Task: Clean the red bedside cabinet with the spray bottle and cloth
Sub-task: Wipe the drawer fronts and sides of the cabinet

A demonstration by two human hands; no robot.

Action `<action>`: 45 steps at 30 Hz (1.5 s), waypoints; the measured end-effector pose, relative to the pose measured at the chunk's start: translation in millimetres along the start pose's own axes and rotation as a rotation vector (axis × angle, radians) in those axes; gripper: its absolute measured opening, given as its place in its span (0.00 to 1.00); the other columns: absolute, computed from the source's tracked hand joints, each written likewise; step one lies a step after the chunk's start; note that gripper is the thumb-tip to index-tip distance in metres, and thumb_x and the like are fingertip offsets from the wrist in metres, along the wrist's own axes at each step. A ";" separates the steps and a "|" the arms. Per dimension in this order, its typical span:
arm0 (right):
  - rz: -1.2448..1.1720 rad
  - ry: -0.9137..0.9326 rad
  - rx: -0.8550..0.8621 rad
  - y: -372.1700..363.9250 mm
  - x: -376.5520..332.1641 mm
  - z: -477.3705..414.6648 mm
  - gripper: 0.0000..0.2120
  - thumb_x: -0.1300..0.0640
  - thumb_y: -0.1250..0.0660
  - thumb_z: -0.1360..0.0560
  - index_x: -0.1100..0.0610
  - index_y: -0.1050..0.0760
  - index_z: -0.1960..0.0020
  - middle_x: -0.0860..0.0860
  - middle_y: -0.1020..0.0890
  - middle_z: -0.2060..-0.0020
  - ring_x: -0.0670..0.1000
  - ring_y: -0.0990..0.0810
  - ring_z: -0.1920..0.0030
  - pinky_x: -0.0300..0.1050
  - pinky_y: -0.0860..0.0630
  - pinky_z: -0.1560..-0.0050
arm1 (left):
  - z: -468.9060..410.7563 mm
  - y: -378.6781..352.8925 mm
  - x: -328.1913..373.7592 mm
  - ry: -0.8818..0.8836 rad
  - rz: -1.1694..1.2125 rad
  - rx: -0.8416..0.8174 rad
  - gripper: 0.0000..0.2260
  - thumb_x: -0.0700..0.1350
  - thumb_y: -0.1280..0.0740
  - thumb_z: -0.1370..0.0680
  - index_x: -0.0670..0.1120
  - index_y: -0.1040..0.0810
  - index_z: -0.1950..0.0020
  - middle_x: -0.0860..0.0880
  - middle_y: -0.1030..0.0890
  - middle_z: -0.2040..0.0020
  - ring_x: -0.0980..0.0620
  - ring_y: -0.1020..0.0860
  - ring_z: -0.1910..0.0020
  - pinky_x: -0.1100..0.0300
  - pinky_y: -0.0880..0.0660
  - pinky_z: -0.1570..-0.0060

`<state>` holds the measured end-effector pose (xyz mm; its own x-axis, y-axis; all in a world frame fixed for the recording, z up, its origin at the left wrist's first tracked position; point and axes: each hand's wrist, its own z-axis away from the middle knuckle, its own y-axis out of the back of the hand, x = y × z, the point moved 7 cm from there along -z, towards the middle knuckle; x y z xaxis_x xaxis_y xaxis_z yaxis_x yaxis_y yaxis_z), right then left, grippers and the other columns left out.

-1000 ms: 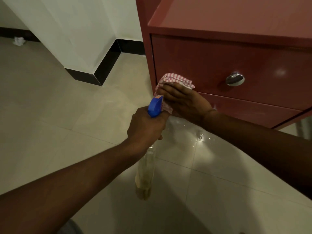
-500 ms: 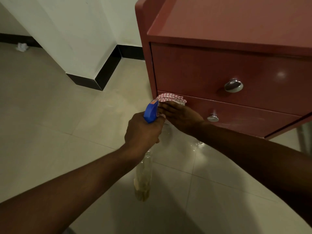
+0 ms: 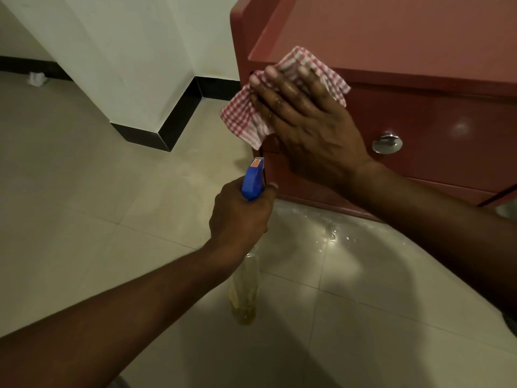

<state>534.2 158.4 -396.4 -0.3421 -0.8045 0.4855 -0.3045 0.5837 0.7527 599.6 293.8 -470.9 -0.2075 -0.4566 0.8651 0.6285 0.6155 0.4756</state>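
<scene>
The red bedside cabinet (image 3: 436,113) fills the upper right, with a round silver knob (image 3: 387,142) on its top drawer. My right hand (image 3: 305,119) lies flat, fingers spread, pressing a red-and-white checked cloth (image 3: 246,119) against the top left corner of the drawer front. Below it, my left hand (image 3: 240,217) grips the neck of a spray bottle (image 3: 244,292) with a blue trigger head (image 3: 253,177) and yellowish liquid. The nozzle points toward the cabinet's lower left corner.
Pale floor tiles (image 3: 112,208) spread out left and below, with a wet patch and droplets (image 3: 333,236) in front of the cabinet's base. A white wall corner with black skirting (image 3: 156,135) juts out at the left. A small white scrap (image 3: 36,78) lies by the far wall.
My right hand has slid the cloth up from the lower drawer's edge to the top left of the upper drawer front and flattened out. The bottle hand has stayed about where it was.
</scene>
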 end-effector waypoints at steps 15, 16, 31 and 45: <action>0.357 0.503 -0.479 -142.0 -85.0 104.3 0.37 0.50 0.47 0.16 0.62 0.66 0.19 0.59 0.63 0.19 0.61 0.63 0.18 0.61 0.69 0.21 | -0.1 -1.0 -18.9 0.096 -0.044 -0.079 0.13 0.55 0.29 0.21 0.46 0.20 0.55 0.44 0.15 0.63 0.52 0.19 0.73 0.53 0.18 0.57; 0.362 0.536 -0.530 -145.9 -83.7 116.5 0.36 0.52 0.45 0.16 0.62 0.62 0.18 0.58 0.61 0.18 0.61 0.62 0.18 0.61 0.71 0.23 | 1.1 -1.9 -19.1 0.094 -0.041 -0.091 0.12 0.55 0.29 0.21 0.46 0.20 0.55 0.46 0.15 0.63 0.53 0.19 0.74 0.53 0.18 0.58; 0.164 0.316 -0.376 -152.4 -94.8 89.6 0.42 0.49 0.44 0.18 0.64 0.66 0.18 0.62 0.64 0.18 0.64 0.65 0.18 0.60 0.64 0.19 | 3.5 -2.2 -28.5 0.140 -0.041 -0.158 0.09 0.54 0.29 0.20 0.50 0.22 0.53 0.50 0.15 0.61 0.54 0.19 0.73 0.54 0.18 0.58; 0.285 0.513 -0.496 -180.6 -103.6 113.8 0.39 0.49 0.44 0.16 0.63 0.67 0.21 0.59 0.62 0.18 0.60 0.63 0.18 0.62 0.71 0.24 | 6.4 -14.6 -37.5 0.166 -0.094 -0.255 0.08 0.52 0.29 0.20 0.48 0.21 0.53 0.50 0.14 0.60 0.56 0.21 0.75 0.61 0.25 0.65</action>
<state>523.5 148.7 -633.3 0.1444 -0.6511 0.7452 0.2096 0.7561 0.6200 593.4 306.1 -509.3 -0.1613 -0.6153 0.7716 0.7847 0.3941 0.4784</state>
